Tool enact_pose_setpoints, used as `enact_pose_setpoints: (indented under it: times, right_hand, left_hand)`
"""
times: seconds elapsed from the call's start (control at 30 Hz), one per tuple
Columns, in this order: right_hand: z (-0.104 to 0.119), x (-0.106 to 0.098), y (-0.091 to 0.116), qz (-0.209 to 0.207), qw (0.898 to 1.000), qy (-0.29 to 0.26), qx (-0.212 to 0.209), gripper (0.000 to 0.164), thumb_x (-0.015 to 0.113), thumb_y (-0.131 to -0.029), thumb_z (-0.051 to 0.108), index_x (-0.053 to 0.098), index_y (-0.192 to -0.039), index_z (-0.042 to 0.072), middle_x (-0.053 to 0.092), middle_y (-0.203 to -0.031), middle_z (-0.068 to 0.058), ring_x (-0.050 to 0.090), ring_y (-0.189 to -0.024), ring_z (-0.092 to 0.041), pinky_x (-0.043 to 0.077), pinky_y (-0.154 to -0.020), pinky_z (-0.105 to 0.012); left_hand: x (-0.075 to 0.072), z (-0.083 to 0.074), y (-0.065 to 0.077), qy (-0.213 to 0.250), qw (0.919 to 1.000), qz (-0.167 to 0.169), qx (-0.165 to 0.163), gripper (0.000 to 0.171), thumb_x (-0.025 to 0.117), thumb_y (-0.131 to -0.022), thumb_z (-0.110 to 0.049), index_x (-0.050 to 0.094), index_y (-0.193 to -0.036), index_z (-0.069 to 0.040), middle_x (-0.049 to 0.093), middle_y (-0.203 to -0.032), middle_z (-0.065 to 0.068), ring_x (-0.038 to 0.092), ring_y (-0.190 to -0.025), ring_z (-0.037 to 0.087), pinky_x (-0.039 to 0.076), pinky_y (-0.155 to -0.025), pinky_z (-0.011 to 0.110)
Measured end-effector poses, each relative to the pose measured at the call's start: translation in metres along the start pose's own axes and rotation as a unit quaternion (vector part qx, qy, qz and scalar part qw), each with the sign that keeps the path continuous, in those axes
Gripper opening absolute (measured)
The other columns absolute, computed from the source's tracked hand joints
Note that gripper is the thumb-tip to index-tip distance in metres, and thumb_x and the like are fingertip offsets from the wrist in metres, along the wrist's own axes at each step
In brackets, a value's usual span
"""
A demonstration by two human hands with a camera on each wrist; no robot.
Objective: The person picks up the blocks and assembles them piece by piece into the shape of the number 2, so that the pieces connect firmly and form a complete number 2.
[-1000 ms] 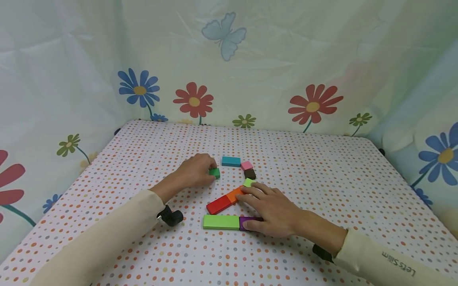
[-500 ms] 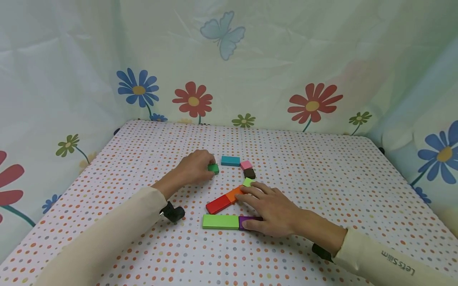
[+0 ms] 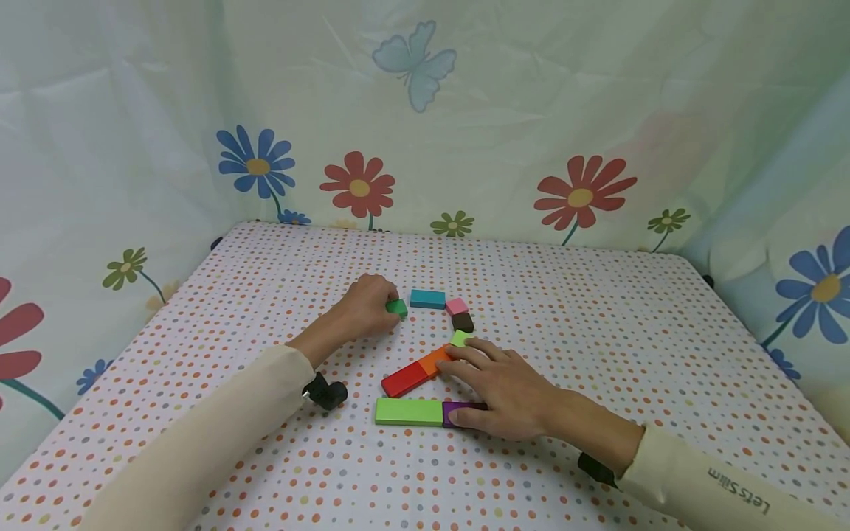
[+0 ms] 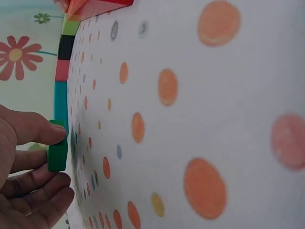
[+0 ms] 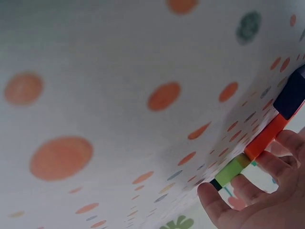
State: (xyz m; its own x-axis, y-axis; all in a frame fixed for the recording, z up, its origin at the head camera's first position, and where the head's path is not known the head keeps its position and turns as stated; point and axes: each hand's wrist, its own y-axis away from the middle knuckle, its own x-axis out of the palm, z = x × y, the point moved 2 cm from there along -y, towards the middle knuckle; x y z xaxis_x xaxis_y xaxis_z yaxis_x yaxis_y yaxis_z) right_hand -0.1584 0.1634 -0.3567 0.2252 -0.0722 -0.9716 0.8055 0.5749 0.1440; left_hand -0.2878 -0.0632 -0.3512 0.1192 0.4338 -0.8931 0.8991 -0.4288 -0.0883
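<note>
My left hand [image 3: 364, 306] pinches a small green block [image 3: 397, 307] between thumb and finger, left of a blue block [image 3: 428, 299]. In the left wrist view the green block [image 4: 57, 150] stands edge-on in the fingers, close to the tabletop. My right hand [image 3: 508, 394] lies with fingers spread. Its thumb rests on a purple block [image 3: 448, 414]; other fingertips touch or nearly touch an orange block [image 3: 435, 361] and a light green block [image 3: 461, 338]. A red block [image 3: 403, 380] abuts the orange one. A long lime block [image 3: 408, 412] adjoins the purple one.
A pink block [image 3: 457, 307] and a dark brown block [image 3: 462, 323] continue the curve between the blue and light green blocks. The dotted tablecloth [image 3: 305, 479] extends all round. A flowered curtain [image 3: 491, 147] encloses the back and sides.
My left hand has shifted slightly away from me, bringing the green block farther back, nearer the blue block's level. The right hand and the other blocks have stayed put.
</note>
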Motion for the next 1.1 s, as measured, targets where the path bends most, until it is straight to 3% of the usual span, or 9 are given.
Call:
enact_pose_setpoints:
  times: [0.37, 0.8, 1.1]
  right_hand:
    - [0.0, -0.001, 0.001, 0.0, 1.0, -0.003, -0.002, 0.071, 0.056, -0.094, 0.061, 0.04, -0.156, 0.03, 0.037, -0.161, -0.002, 0.025, -0.15, -0.035, 0.031, -0.11, -0.067]
    - [-0.001, 0.001, 0.0, 0.002, 1.0, -0.01, -0.002, 0.071, 0.056, -0.094, 0.061, 0.04, -0.156, 0.031, 0.036, -0.162, -0.001, 0.024, -0.151, -0.035, 0.031, -0.11, -0.067]
    - [-0.001, 0.0, 0.001, 0.003, 1.0, -0.009, -0.001, 0.071, 0.055, -0.094, 0.061, 0.041, -0.156, 0.03, 0.036, -0.162, -0.002, 0.023, -0.151, -0.036, 0.03, -0.11, -0.067]
  left_hand:
    - [0.002, 0.008, -0.003, 0.047, 0.9979, -0.012, -0.044, 0.034, 0.077, -0.087, -0.017, 0.073, -0.117, -0.001, 0.071, -0.109, 0.009, 0.061, -0.098, 0.022, 0.055, -0.088, 0.035]
    - [0.004, 0.014, -0.009, 0.083, 0.9934, -0.023, -0.075, 0.034, 0.08, -0.086, -0.018, 0.074, -0.115, -0.002, 0.066, -0.101, 0.008, 0.059, -0.094, 0.023, 0.053, -0.082, 0.034]
    - [0.006, 0.014, -0.013, 0.073, 0.994, -0.023, -0.077, 0.035, 0.08, -0.086, -0.019, 0.073, -0.115, -0.001, 0.068, -0.1, 0.009, 0.06, -0.093, 0.023, 0.052, -0.082, 0.035]
